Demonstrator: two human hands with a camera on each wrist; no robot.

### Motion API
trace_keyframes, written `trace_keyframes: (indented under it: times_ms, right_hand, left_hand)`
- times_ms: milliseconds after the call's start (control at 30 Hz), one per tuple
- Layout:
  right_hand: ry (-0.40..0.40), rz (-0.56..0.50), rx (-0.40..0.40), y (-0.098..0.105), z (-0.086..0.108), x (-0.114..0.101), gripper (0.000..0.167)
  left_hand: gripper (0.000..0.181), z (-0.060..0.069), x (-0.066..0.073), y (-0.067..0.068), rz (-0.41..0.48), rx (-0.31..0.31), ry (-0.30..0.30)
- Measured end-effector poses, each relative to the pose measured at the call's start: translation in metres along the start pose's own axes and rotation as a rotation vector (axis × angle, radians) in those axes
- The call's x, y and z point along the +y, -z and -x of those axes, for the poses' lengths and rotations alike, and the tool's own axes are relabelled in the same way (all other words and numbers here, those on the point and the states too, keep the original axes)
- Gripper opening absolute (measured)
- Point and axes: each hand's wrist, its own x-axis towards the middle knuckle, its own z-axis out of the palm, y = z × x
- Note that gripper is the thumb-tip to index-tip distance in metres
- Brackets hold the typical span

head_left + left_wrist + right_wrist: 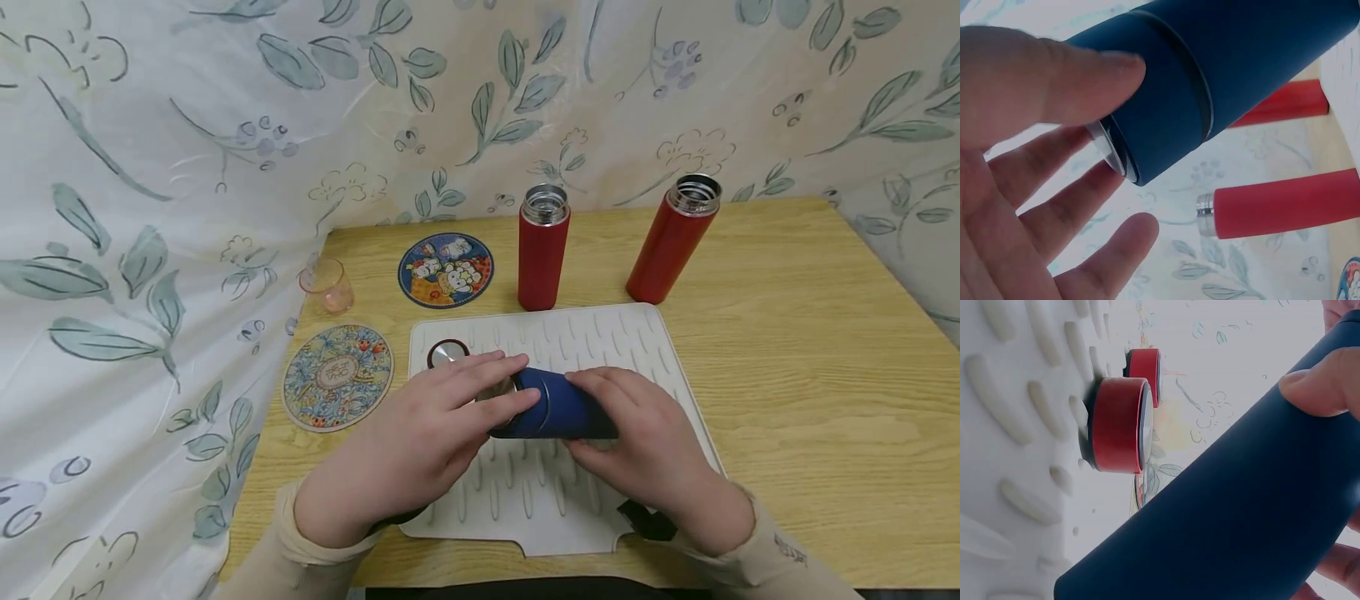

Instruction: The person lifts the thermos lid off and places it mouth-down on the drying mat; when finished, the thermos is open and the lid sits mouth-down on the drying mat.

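A dark blue thermos bottle (573,408) lies tilted in both hands above a white ridged mat (517,500). My left hand (427,425) grips its lid end, the thumb pressing the blue lid (1157,103) and other fingers near the silver-edged top. A dark seam separates lid and body in the left wrist view. My right hand (652,437) holds the body, thumb on one side and fingers on the other. In the right wrist view, two red lids (1119,425) with silvery tops stand on the mat beyond the bottle. In the head view, the left hand partly covers this area.
Two red bottles, a left one (542,258) and a right one (670,242), stand uncapped behind the mat. At left are a blue round coaster (446,271), a patterned round coaster (337,379) and a small pinkish glass (330,287). A leaf-printed curtain (480,108) borders the table.
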Motion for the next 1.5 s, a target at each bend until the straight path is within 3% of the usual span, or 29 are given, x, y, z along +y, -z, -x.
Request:
trace_keyframes:
  times_ms: [167,500,800,1133,1267,1500]
  right_hand:
    - [0.018,0.001,-0.002,0.0,0.0,-0.002,0.082]
    - [0.065,0.012,0.005,0.001,-0.001,-0.008,0.081]
    - [0.083,0.042,0.002,0.002,-0.003,-0.008,0.084]
    - [0.096,0.07,0.008,0.002,-0.003,-0.007,0.087]
    - [0.099,0.111,0.016,0.001,-0.001,-0.005,0.086]
    - [0.065,0.142,0.046,0.005,0.001,0.004,0.087]
  left_hand:
    - [0.061,-0.001,0.0,0.001,0.0,0.03,0.016]
    - [0.06,-0.003,0.002,-0.001,-0.023,0.107,0.201]
    - [0.055,-0.003,0.004,-0.006,-0.058,0.193,0.271]
    - [0.054,-0.004,0.005,-0.009,-0.094,0.217,0.329]
    - [0.047,-0.004,0.005,-0.01,-0.06,0.21,0.402]
    - [0.04,0.002,0.0,-0.006,-0.04,0.261,0.526]
